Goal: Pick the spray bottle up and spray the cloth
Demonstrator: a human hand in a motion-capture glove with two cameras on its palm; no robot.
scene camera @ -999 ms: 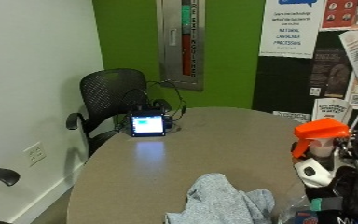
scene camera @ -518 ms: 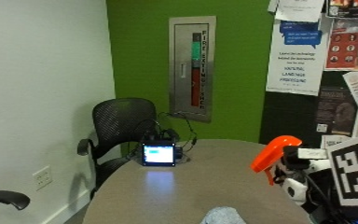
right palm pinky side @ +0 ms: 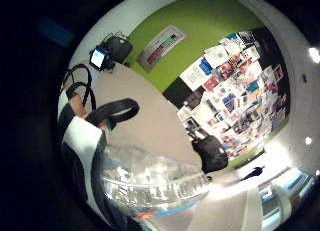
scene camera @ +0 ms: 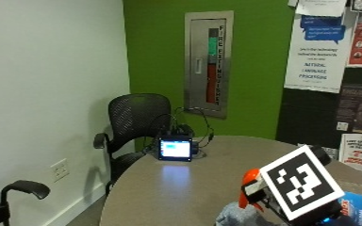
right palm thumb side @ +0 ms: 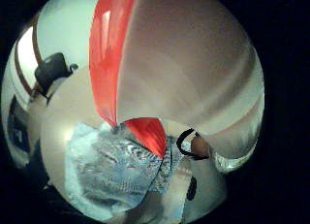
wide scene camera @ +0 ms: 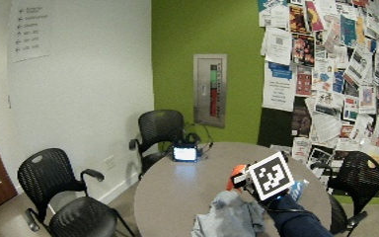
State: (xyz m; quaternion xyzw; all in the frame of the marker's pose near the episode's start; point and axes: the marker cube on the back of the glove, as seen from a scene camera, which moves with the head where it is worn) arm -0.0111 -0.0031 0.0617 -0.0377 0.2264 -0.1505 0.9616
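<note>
From the outside view, I see my right hand point(scene camera: 275, 200) low at the near edge of the round table point(scene camera: 187, 188), mostly hidden behind the marker it wears. The orange head of the spray bottle point(scene camera: 250, 181) pokes out beside it, and a corner of the grey cloth point(scene camera: 237, 217) lies just below on the tabletop. A small lit screen point(scene camera: 175, 149) stands at the far side of the table, with a black mesh chair point(scene camera: 137, 117) behind it against the green wall.

In the wide outside view, I have the hand point(wide scene camera: 268, 195) raised over the table point(wide scene camera: 176, 187), the bottle point(wide scene camera: 237, 178) at its front and the crumpled cloth point(wide scene camera: 229, 217) lying on the table just under and beside it. The screen point(wide scene camera: 185, 154) sits well apart at the far edge. Black chairs point(wide scene camera: 58, 182) stand around the room, and posters point(wide scene camera: 334, 64) cover the wall.

The little finger side palm view shows the bottle's clear body point(right palm pinky side: 150, 181) pressed close against the palm, with my fingers point(right palm pinky side: 87, 141) wrapped round it; I am grasping the bottle. The table point(right palm pinky side: 150, 116) and screen point(right palm pinky side: 98, 56) lie beyond.

The thumb side palm view is filled by the bottle's orange head and trigger point(right palm thumb side: 114, 64), with the cloth point(right palm thumb side: 116, 170) spread on the table point(right palm thumb side: 63, 117) directly beneath it.
</note>
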